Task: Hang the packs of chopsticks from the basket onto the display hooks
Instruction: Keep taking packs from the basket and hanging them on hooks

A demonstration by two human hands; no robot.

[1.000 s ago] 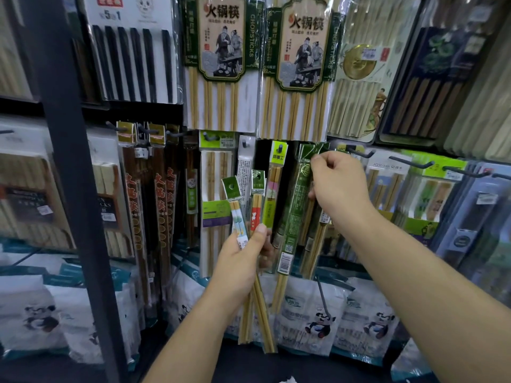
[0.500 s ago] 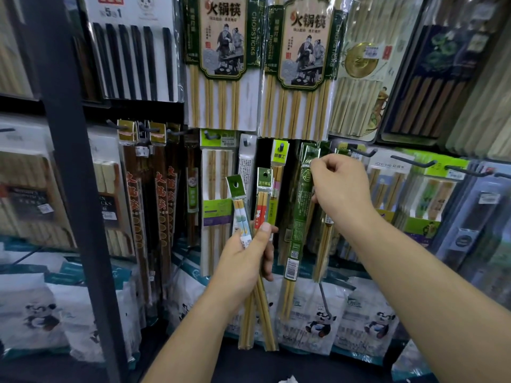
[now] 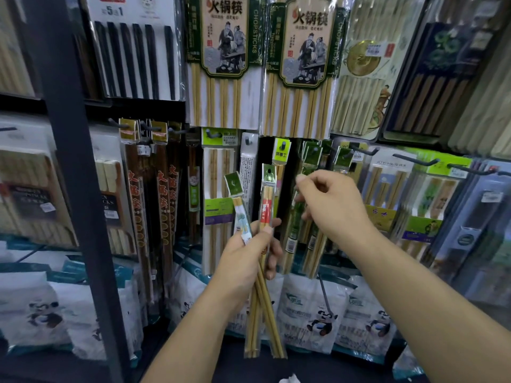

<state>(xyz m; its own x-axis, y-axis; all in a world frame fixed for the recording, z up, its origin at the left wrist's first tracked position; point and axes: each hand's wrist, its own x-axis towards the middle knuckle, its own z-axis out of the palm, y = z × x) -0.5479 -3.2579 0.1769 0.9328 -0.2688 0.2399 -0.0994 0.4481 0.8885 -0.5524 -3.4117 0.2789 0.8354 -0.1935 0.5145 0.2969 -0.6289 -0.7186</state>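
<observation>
My left hand [image 3: 246,255] grips two slim packs of bamboo chopsticks upright in front of the display: one with a pale blue label [image 3: 238,203] and one with a red label [image 3: 267,201], both with green header cards. My right hand [image 3: 331,205] hovers just right of them, fingers curled and thumb against the forefinger, with nothing visibly in it. Behind it, green-labelled chopstick packs [image 3: 312,157] hang from a hook. Whether my fingertips touch those packs is unclear. The basket is out of view.
The wall is dense with hanging chopstick packs. Large hot-pot sets [image 3: 225,64] hang above and dark wooden pairs [image 3: 146,203] to the left. Black hooks [image 3: 414,160] stick out on the right. A dark steel post [image 3: 72,175] stands at the left. Panda-printed bags [image 3: 318,313] line the bottom.
My right hand has let go of the green pack, which now hangs on its hook, and has drawn down and back. My left hand has raised its two packs slightly.
</observation>
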